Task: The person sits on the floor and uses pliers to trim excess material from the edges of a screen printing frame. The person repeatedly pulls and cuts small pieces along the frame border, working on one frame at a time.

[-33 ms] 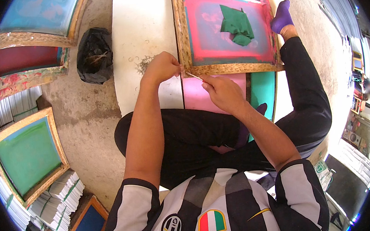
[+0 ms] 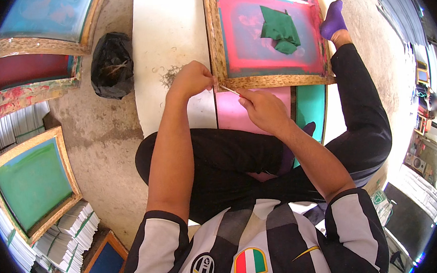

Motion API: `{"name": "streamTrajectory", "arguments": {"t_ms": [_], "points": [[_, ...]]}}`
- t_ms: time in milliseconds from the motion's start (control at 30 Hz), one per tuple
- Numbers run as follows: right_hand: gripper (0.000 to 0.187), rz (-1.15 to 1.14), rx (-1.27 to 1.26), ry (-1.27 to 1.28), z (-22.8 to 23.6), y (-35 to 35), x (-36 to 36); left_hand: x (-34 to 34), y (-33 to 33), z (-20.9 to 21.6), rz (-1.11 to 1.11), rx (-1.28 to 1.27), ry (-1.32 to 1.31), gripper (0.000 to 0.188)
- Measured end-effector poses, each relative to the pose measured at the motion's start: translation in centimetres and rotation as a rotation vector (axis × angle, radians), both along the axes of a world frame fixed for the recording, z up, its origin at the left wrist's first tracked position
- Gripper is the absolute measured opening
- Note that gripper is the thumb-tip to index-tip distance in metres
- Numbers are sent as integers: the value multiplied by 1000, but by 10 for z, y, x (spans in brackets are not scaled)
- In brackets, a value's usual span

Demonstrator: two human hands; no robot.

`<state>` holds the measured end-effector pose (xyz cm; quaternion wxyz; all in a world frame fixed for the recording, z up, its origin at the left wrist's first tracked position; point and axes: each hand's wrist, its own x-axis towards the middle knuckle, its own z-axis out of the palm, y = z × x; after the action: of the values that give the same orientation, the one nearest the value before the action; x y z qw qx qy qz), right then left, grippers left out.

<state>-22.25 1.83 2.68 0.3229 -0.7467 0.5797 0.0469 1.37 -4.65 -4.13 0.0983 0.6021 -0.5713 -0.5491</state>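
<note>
A wooden screen-printing frame (image 2: 269,81) with pink-stained mesh lies in front of me, and a crumpled dark green cloth (image 2: 280,29) rests on the mesh. My right hand (image 2: 266,111) grips a slim screwdriver-like tool (image 2: 231,90) with a reddish handle. Its metal tip touches or nearly touches the frame's near left corner. At that same corner my left hand (image 2: 192,80) is closed, thumb and fingers pinched together; what they hold, if anything, cannot be made out. Beside the left hand is a small heap of thin curled bits (image 2: 170,77), perhaps staples, on a white board (image 2: 157,19).
A black plastic bag (image 2: 112,68) stands on the concrete floor to the left. Other screen frames, one with green mesh (image 2: 31,182), lean or lie among stacks of paper (image 2: 68,238) farther left. My foot in a purple sock (image 2: 333,21) is by the frame's right side.
</note>
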Motion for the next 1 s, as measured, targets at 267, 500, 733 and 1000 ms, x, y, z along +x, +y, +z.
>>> {"name": "streamTrajectory", "arguments": {"t_ms": [267,500,733,1000], "points": [[33,7,3,2,-1,0,-1,-4,-2,0,-9,-33,-110,17],[33,22,10,29,-1,-2,3,-7,-1,-6,26,23,-190,18],[32,64,-5,16,-2,-4,3,-9,-2,-8,36,64,-207,20],[33,62,19,53,2,-6,5,-10,-2,-8,40,73,-212,19]]}}
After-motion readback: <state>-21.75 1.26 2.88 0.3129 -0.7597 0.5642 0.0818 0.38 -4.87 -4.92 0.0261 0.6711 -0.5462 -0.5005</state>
